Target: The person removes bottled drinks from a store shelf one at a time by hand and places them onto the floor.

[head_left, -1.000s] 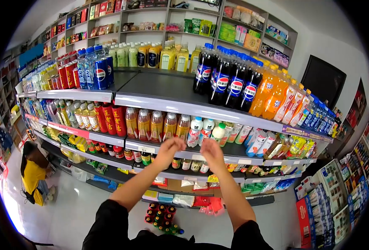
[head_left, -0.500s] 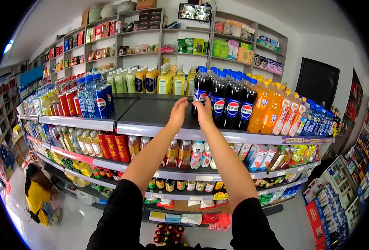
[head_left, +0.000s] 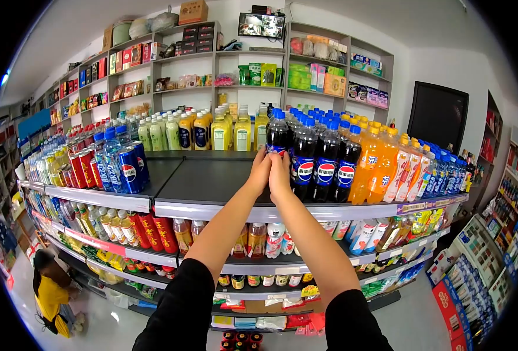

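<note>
Both my arms reach up to the top shelf (head_left: 212, 207). My left hand (head_left: 259, 172) and my right hand (head_left: 280, 175) are pressed side by side around the lower part of a dark cola bottle (head_left: 277, 133) with a blue cap. It is the leftmost bottle in a block of cola bottles (head_left: 326, 158). The bottle stands upright, and my fingers hide its base. Orange soda bottles (head_left: 376, 161) stand just right of the cola block.
Bare dark shelf top (head_left: 212, 175) lies left of the cola. Blue cola cans (head_left: 129, 169) and red cans (head_left: 86, 167) stand further left, yellow-green bottles (head_left: 212, 131) behind. Lower shelves hold tea bottles (head_left: 153, 231). A person in yellow (head_left: 51, 298) crouches at lower left.
My hands rose from the second shelf to the top shelf, then closed together around the leftmost cola bottle. The view has tilted upward.
</note>
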